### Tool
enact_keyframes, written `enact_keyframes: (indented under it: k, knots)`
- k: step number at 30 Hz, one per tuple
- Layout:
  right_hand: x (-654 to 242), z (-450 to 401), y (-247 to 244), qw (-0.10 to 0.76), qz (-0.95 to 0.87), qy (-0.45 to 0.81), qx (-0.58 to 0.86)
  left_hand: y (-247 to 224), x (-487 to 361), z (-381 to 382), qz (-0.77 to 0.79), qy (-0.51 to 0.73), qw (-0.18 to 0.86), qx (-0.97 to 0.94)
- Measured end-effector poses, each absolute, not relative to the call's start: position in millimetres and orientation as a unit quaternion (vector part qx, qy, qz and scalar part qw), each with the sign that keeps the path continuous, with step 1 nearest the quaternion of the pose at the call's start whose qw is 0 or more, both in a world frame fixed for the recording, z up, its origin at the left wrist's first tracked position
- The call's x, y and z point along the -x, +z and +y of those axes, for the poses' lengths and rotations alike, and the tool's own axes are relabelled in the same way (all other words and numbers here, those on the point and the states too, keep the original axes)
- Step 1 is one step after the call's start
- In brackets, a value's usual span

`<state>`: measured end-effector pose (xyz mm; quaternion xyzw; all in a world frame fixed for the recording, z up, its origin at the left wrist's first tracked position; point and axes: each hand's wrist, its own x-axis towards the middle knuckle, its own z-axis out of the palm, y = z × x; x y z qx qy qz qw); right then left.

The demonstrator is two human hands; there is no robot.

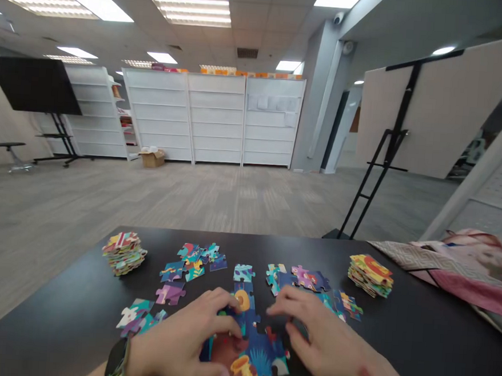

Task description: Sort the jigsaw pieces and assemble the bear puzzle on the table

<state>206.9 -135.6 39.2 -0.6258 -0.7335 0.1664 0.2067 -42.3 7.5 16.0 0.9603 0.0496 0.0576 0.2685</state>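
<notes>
L hand (186, 338) half curled, fingers on part-built jigsaw (261, 349) at near edge of black table (400, 330), hold unclear. R hand (321, 345) half open just right of it, grip unclear. Loose pieces (170, 292) lay farther, between stacked pieces (124, 253) left and right.

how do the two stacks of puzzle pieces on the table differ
The left stack leans and looks looser; the right stack is tidier. The left stack's top mixes red, teal and cream; the right stack's is mostly yellow and orange. Only the right stack sits near the pink patterned cloth. Both rest on the black table.
</notes>
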Motion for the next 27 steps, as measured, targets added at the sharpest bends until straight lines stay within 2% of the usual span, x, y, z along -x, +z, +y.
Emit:
enact_keyframes:
  k: [2, 4, 7, 9, 23, 27]
  knots:
    - [-220.7, -129.3, 39.8, 0.222, -0.694, 0.065, 0.682, 16.8, 41.8, 5.9, 0.043, 0.065, 0.261, -0.962]
    - [-239.3, -124.4, 38.7, 0.168, -0.627, 0.003, 0.76, 19.5, 40.2, 3.4, 0.026, 0.063, 0.25, -0.966]
    - [-269.8, -123.6, 33.5, 0.065, -0.55, 0.006, 0.833, 27.1, 34.9, -3.5, 0.008, 0.012, 0.228, -0.974]
    - [-287.2, -125.9, 29.6, 0.045, -0.531, 0.024, 0.846, 32.0, 30.5, -9.4, 0.01, -0.03, 0.216, -0.976]
    - [-298.2, -123.1, 15.5, 0.077, -0.587, 0.065, 0.803, 29.3, 40.1, -2.2, 0.024, -0.013, 0.247, -0.969]
    - [-288.7, -124.5, 21.6, 0.145, -0.647, 0.117, 0.74, 28.3, 42.5, 0.2, 0.021, -0.008, 0.248, -0.968]
